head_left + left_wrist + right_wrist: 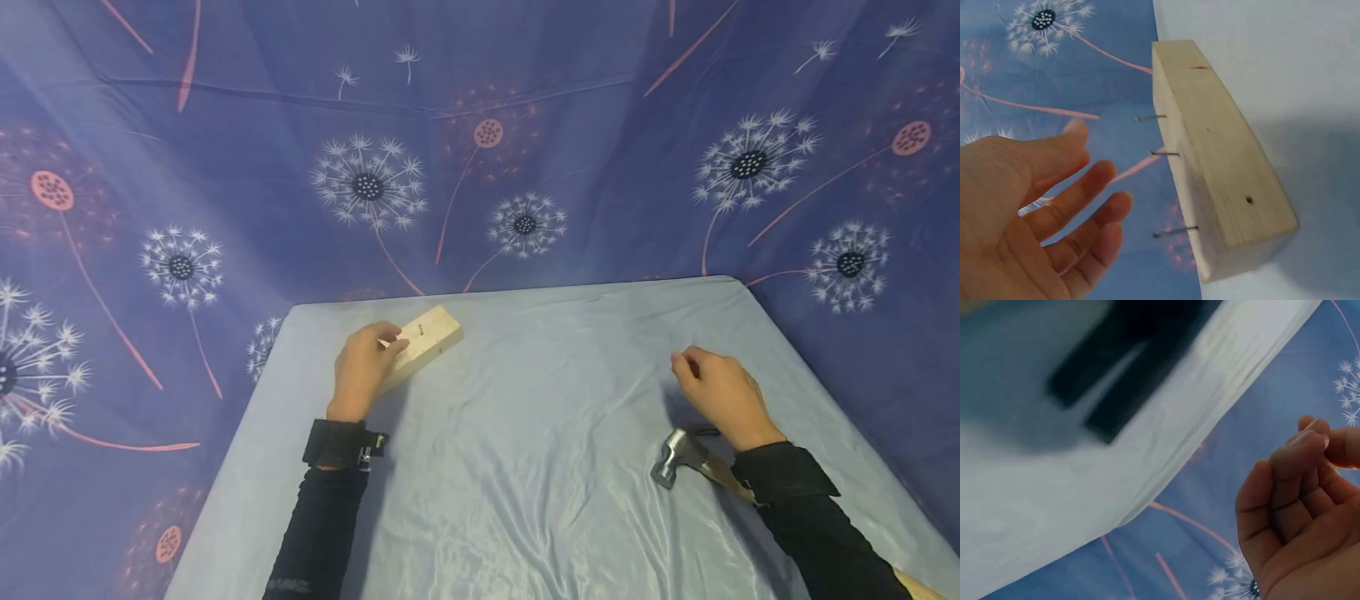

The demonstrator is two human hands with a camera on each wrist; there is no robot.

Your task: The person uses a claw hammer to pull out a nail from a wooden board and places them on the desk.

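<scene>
A pale wooden block point(427, 342) lies at the far left of the table. In the left wrist view, three nails stick out of one face of the wooden block point(1222, 150), the nearest nail point(1175, 232) toward its near end. My left hand point(363, 367) hovers beside the block with relaxed, slightly bent fingers. A gap shows between those fingers point(1100, 178) and the nails. On the right, my right hand point(723, 396) is raised, fingers loosely curled and thumb near the fingertips; nothing shows in it. Below it lies a hammer point(678, 454), its handle partly hidden by the wrist.
A light blue cloth point(510, 433) with wrinkles covers the table. Behind it and at both sides hangs a purple-blue dandelion-print fabric point(600, 167). A blurred dark forked shape point(1125, 381) crosses the top of the right wrist view.
</scene>
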